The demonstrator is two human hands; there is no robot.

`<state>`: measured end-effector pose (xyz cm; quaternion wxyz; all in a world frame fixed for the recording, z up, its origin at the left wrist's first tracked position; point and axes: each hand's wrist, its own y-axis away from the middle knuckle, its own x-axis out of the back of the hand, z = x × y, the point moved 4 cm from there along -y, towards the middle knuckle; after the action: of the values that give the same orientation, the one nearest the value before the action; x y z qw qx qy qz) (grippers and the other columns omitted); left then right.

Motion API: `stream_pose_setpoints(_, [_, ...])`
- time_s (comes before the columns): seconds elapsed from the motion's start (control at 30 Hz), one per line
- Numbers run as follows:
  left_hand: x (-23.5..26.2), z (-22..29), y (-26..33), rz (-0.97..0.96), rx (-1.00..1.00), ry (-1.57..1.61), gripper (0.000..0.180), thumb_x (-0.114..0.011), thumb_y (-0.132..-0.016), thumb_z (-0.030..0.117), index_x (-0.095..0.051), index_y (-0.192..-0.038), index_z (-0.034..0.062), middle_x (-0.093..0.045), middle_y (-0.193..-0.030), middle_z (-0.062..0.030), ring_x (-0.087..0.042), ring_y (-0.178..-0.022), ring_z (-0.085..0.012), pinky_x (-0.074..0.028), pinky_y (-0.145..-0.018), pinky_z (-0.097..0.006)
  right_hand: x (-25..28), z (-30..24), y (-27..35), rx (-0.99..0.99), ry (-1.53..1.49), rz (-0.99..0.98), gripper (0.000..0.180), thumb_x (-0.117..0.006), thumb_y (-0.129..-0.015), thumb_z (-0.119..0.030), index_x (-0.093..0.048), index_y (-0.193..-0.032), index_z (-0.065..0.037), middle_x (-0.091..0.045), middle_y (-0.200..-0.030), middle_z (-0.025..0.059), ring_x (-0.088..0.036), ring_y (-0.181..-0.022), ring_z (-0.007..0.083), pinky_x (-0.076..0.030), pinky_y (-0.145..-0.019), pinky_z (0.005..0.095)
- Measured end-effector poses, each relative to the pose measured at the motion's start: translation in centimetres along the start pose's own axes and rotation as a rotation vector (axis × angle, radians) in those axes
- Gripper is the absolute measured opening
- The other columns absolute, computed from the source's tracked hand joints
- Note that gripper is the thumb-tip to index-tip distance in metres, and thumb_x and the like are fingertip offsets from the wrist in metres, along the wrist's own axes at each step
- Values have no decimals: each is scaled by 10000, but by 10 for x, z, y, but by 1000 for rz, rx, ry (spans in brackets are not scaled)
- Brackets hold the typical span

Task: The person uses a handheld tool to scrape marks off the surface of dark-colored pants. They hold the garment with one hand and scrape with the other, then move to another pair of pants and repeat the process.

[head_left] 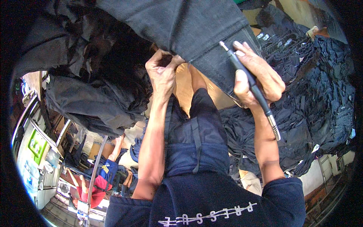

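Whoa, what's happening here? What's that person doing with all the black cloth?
The person's left hand is pinching the edge of a big dark cloth. The right hand is holding a black pen-shaped tool with its pale tip over the cloth; I can't tell if it's touching. A big heap of dark clothes lies on the right.

Dark grey cloth panel (206, 32) spreading above and rightward of left hand (162, 73), lower edge being pinched in its fingers; surface lying mostly flat, seam lines and light creases showing. Slim black pen-shaped tool (251, 80) sitting diagonally in right hand (266, 81), pale tip pointing up-left past the fingers, overlapping cloth, contact unclear; ribbed metallic end sticking out below the hand.
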<state>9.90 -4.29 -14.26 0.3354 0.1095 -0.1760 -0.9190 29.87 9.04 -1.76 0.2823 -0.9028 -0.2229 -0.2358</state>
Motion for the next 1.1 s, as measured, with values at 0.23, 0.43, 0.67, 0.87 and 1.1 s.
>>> stream_pose_setpoints(0.23, [-1, -5, 2, 25, 51, 17, 136, -855, -865, -33, -731, -910, -2, -768, -890, -21, -697, -794, -107, -553, -774, -278, -16, -10, 6, 93, -117, -73, 277, -720, -749, 0, -792, -1009, 64, -803, -964, 185, -813, -1000, 371, -643, -982, 509])
stream_pose_setpoints(0.43, [-2, -6, 2, 11, 23, 103, 148, -868, -859, -10, -722, -868, 14, -733, -813, 10, -643, -724, -79, -507, -709, -262, -14, -12, 4, 91, -53, -87, 290, -724, -740, 10, -784, -1016, 72, -798, -973, 188, -811, -1009, 375, -649, -974, 507])
stream_pose_setpoints(0.67, [3, -12, 0, 12, 34, 71, 173, -894, -853, 28, -721, -861, 19, -722, -800, 22, -617, -714, -65, -484, -684, -261, -14, -12, 5, 50, -18, -34, 272, -719, -726, 29, -769, -989, 83, -791, -944, 187, -814, -971, 372, -657, -958, 507])
stream_pose_setpoints(0.87, [-3, -3, 1, -9, -21, 63, 134, -857, -876, -11, -726, -887, 15, -733, -832, 11, -648, -748, -83, -516, -721, -273, -12, -11, 5, 18, -20, -6, 261, -725, -744, 14, -770, -991, 88, -793, -948, 198, -813, -986, 374, -651, -971, 507])
stream_pose_setpoints(1.1, [-3, -1, 2, -5, -32, 37, 104, -814, -896, -43, -729, -932, 4, -753, -868, -11, -689, -786, -104, -544, -752, -282, -11, -8, 1, 66, -36, 123, 295, -737, -847, -101, -782, -1065, 93, -810, -934, 194, -817, -907, 400, -673, -860, 444])
